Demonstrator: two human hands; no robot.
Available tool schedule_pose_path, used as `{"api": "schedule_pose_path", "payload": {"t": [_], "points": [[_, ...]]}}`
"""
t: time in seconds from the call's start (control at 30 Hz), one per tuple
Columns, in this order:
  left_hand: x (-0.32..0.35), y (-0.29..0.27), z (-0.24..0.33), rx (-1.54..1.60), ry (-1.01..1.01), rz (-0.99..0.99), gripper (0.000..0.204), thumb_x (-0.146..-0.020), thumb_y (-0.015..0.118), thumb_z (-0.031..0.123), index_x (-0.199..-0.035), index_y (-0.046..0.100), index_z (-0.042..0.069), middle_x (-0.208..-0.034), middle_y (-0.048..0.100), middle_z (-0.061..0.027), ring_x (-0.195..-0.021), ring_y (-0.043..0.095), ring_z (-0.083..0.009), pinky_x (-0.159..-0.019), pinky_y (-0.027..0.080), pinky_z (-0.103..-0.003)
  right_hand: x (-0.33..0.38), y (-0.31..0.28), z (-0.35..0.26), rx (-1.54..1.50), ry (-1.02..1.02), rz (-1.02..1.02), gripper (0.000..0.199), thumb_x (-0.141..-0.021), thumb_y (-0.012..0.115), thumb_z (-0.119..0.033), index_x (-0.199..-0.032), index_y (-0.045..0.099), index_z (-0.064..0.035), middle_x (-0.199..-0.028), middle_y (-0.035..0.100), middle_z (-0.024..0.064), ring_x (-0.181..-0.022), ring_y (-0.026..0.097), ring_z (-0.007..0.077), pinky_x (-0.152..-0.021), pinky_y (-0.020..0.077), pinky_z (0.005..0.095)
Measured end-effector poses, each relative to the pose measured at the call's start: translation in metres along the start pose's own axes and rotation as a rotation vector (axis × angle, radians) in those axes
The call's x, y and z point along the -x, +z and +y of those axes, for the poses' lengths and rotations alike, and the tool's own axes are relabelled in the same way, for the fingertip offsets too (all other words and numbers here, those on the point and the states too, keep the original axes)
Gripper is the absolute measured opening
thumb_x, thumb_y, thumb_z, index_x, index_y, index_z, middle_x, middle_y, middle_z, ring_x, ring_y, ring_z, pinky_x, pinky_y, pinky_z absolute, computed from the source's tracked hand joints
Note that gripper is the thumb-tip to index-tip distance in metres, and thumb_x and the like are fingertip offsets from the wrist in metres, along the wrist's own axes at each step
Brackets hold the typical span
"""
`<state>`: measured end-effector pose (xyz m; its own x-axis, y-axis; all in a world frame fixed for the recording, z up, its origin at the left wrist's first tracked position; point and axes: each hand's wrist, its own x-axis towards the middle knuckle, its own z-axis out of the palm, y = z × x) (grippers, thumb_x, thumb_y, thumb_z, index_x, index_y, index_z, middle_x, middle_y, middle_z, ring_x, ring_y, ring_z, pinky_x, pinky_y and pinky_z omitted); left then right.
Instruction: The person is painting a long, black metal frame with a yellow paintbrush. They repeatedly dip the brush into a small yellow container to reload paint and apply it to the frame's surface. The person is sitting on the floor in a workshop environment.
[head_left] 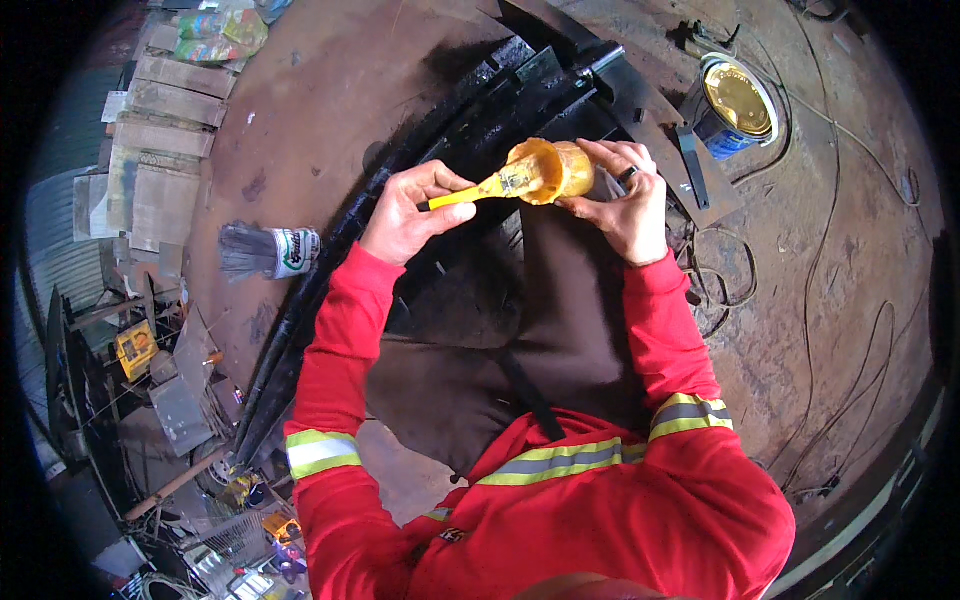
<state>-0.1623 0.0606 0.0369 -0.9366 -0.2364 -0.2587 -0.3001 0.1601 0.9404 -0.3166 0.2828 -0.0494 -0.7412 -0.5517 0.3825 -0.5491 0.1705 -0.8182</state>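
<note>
Yellow brush (488, 188), pinched in the left hand (412, 212), points into the amber cup (572, 172) clasped by the right hand (636, 205), above the near edge of the black frame (490, 118), seemingly part-coated; remainder unclear.

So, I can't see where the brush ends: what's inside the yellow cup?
The brush in the left hand reaches into the mouth of the yellow cup, held by the right hand. Part of its smeared inside shows; the bristle tips, cup bottom and anything there are covered.

The brush handle (466, 196) is yellow; cup (574, 170), amber; sleeves (350, 325), striped red.
</note>
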Motion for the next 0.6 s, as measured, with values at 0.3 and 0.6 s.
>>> {"api": "schedule_pose_path", "payload": {"t": [0.3, 0.6], "points": [[0.008, 0.007, -0.025, 0.246, 0.024, 0.068, 0.018, -0.083, 0.075, 0.012, -0.096, 0.065, 0.005, -0.086, 0.066, -0.0001, -0.071, 0.057, -0.0040, -0.064, 0.046, -0.019, -0.002, -0.003, -0.001, -0.048, 0.044, 0.011, 0.064, -0.050, 0.090, -0.022, -0.111, 0.072, -0.0089, -0.104, 0.069, 0.0089, -0.101, 0.059, 0.0282, -0.094, 0.0446, 0.0402], [-0.001, -0.005, -0.001, 0.244, 0.343, 0.243, 0.022, -0.086, 0.064, -0.002, -0.107, 0.059, 0.001, -0.091, 0.058, -0.0063, -0.067, 0.051, -0.0123, -0.058, 0.038, -0.026, -0.004, -0.006, 0.012, 0.007, 0.164, 0.070, 0.063, -0.053, 0.091, -0.022, -0.111, 0.071, -0.0070, -0.106, 0.070, 0.0121, -0.105, 0.062, 0.0291, -0.096, 0.0473, 0.0397]]}}
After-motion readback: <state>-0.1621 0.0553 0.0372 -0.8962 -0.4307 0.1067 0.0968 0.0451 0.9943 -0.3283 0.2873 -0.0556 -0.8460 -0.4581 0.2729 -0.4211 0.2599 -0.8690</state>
